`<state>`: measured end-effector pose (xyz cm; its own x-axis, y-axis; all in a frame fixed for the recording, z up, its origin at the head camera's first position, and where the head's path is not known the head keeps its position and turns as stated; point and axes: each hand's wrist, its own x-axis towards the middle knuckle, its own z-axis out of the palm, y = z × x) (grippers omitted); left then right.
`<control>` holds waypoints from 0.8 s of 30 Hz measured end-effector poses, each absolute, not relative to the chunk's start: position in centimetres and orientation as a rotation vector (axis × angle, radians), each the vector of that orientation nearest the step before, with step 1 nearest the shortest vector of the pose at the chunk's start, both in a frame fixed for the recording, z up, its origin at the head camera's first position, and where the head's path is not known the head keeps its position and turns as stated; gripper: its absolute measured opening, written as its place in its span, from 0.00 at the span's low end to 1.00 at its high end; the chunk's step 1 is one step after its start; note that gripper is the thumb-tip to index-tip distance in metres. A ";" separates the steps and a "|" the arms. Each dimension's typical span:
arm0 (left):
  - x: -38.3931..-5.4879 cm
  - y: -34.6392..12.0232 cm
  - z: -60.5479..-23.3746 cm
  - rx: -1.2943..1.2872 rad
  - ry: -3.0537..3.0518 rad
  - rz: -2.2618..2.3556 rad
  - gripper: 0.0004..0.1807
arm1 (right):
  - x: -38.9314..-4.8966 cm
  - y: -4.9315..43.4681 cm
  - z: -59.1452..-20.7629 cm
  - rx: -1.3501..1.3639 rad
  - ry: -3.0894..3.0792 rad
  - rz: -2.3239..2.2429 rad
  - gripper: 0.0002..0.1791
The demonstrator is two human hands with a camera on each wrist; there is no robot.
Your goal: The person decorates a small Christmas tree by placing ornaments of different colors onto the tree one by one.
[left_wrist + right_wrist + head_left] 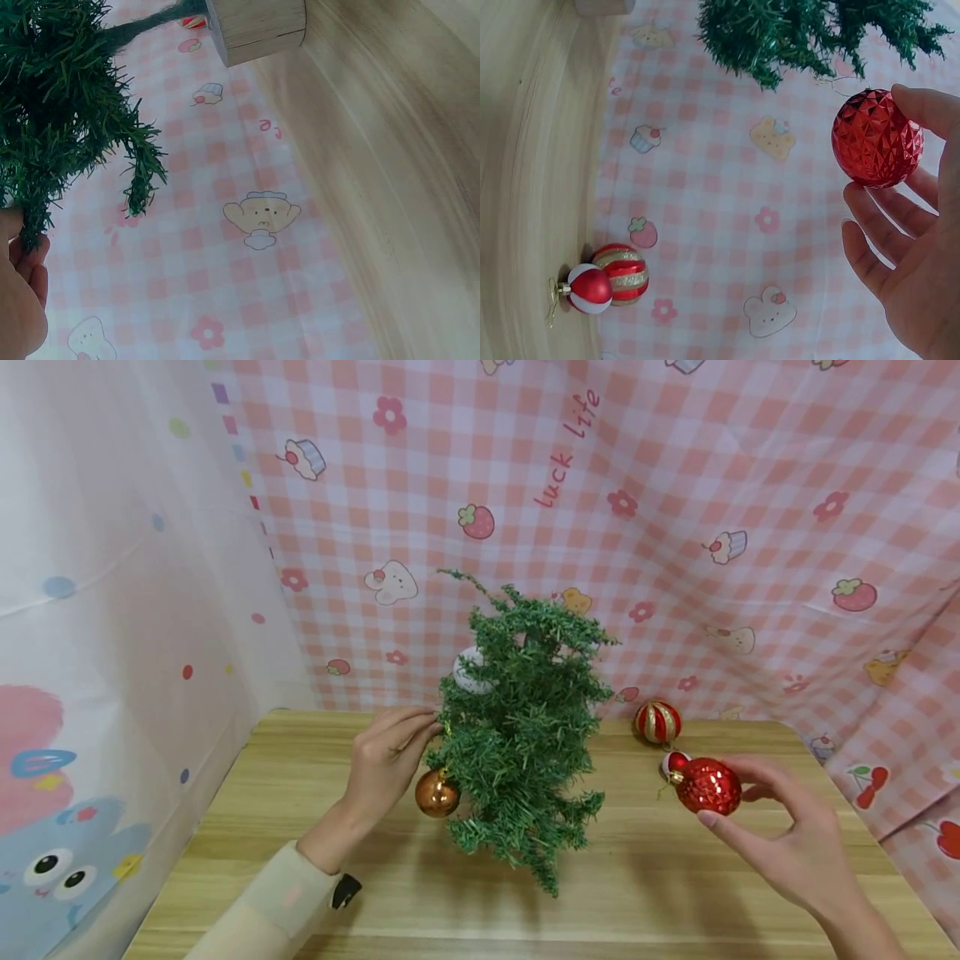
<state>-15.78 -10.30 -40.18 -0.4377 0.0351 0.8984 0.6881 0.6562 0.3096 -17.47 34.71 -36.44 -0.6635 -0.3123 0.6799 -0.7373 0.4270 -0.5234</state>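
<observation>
A small green Christmas tree (517,735) stands mid-table. At its left side my left hand (390,760) pinches the tip of a branch (34,225) between thumb and fingers. Just below those fingers hangs a shiny copper-gold bauble (438,792). A white bauble (471,671) shows higher up, partly hidden by needles. To the right of the tree, my right hand (787,827) holds a faceted red bauble (877,139) by thumb and fingers, above the table. Its gold cap and string point toward the tree.
On the wooden table (300,802) behind the red bauble lie a red-and-gold striped bauble (658,722) and a smaller red-and-white bauble (589,288). The tree's wooden base (259,26) shows in the left wrist view. A pink checked cloth (420,485) hangs behind the table.
</observation>
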 end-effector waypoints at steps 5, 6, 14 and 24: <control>-16.1 -10.4 -40.1 -0.561 -1.905 -0.861 0.12 | -17.2 33.9 -36.3 0.961 -2.108 1.185 0.37; -16.2 -10.4 -40.1 -0.561 -1.906 -0.869 0.12 | -17.1 33.8 -36.3 0.980 -2.088 1.187 0.36; -16.8 -10.3 -40.1 -0.566 -1.918 -0.894 0.11 | -16.5 32.5 -35.9 1.064 -2.040 1.214 0.34; -17.2 -10.6 -39.8 -0.611 -1.907 -0.915 0.13 | -15.9 31.4 -35.5 1.139 -1.989 1.238 0.36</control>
<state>-17.20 -10.58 -39.81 -0.4670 0.0467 0.8830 0.7181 0.6028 0.3479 -15.92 31.40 -35.50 -0.5040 -0.3779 0.7766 -0.8637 0.2247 -0.4512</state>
